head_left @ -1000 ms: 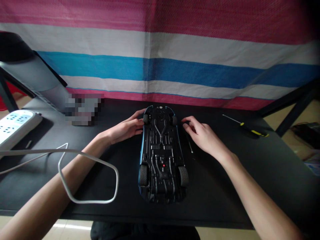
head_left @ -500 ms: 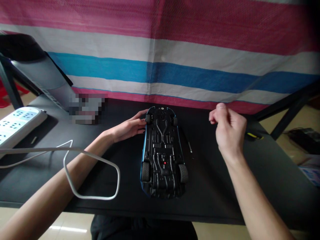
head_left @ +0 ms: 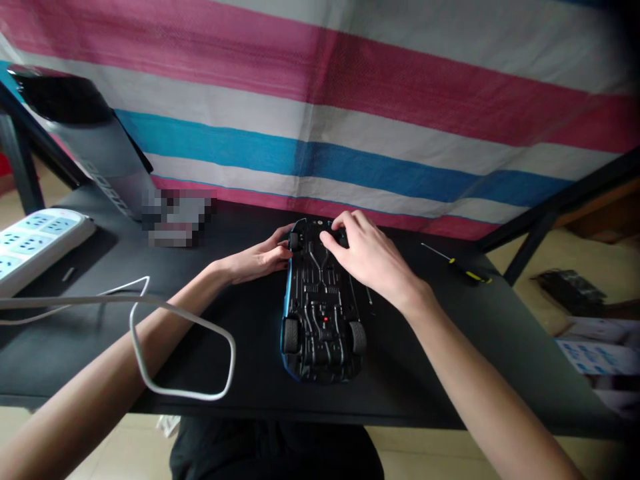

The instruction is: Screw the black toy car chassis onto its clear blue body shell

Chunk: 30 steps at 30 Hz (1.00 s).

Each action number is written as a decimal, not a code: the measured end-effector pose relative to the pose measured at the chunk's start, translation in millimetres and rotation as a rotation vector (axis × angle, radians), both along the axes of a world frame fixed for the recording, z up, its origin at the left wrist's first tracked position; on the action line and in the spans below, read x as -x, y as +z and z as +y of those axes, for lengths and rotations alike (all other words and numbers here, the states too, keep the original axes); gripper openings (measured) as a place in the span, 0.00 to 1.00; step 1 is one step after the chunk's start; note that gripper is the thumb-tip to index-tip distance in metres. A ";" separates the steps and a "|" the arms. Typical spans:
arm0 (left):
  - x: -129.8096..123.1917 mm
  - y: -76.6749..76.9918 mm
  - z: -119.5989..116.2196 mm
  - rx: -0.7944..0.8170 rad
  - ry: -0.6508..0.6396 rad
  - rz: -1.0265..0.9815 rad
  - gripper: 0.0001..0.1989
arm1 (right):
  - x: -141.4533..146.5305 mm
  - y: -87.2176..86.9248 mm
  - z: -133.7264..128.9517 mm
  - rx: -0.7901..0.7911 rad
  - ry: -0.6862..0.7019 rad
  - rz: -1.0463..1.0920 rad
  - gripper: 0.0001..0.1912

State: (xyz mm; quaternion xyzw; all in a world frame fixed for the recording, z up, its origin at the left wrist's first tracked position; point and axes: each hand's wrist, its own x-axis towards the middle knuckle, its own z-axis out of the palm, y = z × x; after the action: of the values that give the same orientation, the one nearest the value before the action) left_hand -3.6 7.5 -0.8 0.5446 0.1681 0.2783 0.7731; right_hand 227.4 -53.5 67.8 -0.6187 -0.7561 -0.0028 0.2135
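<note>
The left hand (head_left: 257, 259) has not moved: its loose, narrow grip lies flat against the far left wheel of the toy car (head_left: 320, 307). The car lies belly-up mid-tabletop, ribbed black plastic with a blue rim. The right hand (head_left: 367, 257), raised half a second ago, has dropped onto the car's far end, fingers spread, holding nothing. A yellow-handled screwdriver (head_left: 457, 262) lies near the right edge.

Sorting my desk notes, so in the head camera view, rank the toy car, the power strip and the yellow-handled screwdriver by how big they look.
1. Toy car, largest.
2. Power strip, partly cut off at the frame edge, so unsure against the car.
3. Screwdriver, smallest.
</note>
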 end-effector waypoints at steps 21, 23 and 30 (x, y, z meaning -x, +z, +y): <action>-7.8 -2.0 -0.8 0.218 0.019 -0.109 0.34 | 55.7 9.3 22.9 0.133 -0.182 -0.135 0.35; -6.8 -2.5 -1.8 0.175 0.006 -0.114 0.34 | 56.6 14.5 20.3 0.111 -0.188 -0.124 0.33; -0.9 -2.6 -3.0 0.096 -0.029 -0.085 0.41 | 57.8 26.1 15.2 0.023 -0.204 -0.098 0.29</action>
State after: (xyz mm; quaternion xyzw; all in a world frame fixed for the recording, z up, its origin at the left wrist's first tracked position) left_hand -2.7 4.5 -3.4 0.4968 0.1406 0.2816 0.8088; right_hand 169.7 -38.4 94.0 -0.6940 -0.6987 -0.0461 0.1675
